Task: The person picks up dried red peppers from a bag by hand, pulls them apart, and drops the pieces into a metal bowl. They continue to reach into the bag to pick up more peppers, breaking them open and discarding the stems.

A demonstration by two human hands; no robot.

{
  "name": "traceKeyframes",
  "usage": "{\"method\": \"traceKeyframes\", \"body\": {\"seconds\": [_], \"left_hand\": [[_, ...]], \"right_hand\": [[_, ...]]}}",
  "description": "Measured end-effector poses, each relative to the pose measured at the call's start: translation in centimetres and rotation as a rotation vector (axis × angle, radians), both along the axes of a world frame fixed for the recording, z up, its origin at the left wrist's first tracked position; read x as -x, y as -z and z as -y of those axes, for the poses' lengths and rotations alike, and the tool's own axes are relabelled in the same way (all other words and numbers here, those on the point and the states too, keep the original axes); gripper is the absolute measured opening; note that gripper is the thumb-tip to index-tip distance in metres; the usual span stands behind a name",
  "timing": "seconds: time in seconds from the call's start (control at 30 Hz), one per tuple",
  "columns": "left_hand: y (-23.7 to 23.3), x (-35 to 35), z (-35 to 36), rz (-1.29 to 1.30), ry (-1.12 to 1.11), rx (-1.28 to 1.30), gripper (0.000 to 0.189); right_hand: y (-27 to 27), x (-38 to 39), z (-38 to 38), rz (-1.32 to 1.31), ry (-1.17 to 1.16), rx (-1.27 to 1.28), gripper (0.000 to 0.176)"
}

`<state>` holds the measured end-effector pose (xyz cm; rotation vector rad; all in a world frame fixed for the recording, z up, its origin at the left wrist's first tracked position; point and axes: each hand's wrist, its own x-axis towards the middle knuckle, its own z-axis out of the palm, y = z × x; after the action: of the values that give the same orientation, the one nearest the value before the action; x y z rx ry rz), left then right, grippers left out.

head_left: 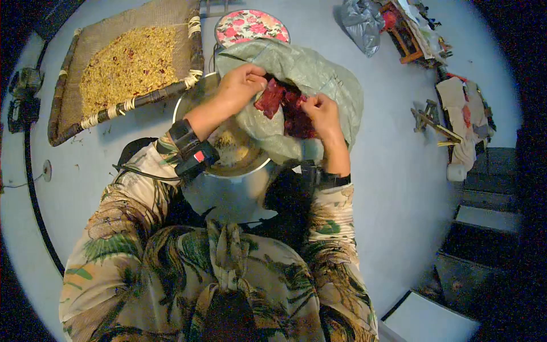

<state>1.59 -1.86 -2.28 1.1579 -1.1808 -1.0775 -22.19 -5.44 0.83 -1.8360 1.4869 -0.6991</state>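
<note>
A pale green woven sack (336, 85) lies open in front of me, with dark red dried pieces (297, 117) inside its mouth. At the sack's left side, my left hand (242, 88) has its thumb and fingers pinched together beside a red piece (270, 98). My right hand (323, 113) is closed on a small red piece at the right of the opening. Below the sack is a large metal pot (225, 196) with yellowish bits (231, 149) on its inside. The sack covers part of the pot's rim.
A framed mesh tray (64, 94) holding yellow grains stands at the upper left. Behind the sack is a floral round seat (250, 27). A grey plastic bag (363, 28), a wooden stool (411, 56) and a cloth-covered item (456, 100) are at the right, near stairs (487, 216).
</note>
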Motion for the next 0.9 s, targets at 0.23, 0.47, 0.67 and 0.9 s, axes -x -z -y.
{"method": "traceKeyframes", "body": {"seconds": [0.23, 0.47, 0.67, 0.9], "left_hand": [[-0.8, -0.1, -0.3, 0.056, 0.002, -0.040, 0.026], [0.9, -0.2, 0.5, 0.132, -0.005, 0.004, 0.021], [-0.1, -0.2, 0.1, 0.155, 0.070, -0.065, 0.023], [0.1, -0.1, -0.2, 0.178, 0.081, -0.049, 0.024]], "right_hand": [[0.7, 0.3, 0.0, -0.264, -0.106, -0.051, 0.021], [2.9, 1.1, 2.4, -0.426, 0.065, 0.250, 0.021], [3.1, 1.8, 5.0, -0.369, 0.175, 0.552, 0.014], [3.6, 1.3, 5.7, -0.581, 0.240, 0.497, 0.022]]}}
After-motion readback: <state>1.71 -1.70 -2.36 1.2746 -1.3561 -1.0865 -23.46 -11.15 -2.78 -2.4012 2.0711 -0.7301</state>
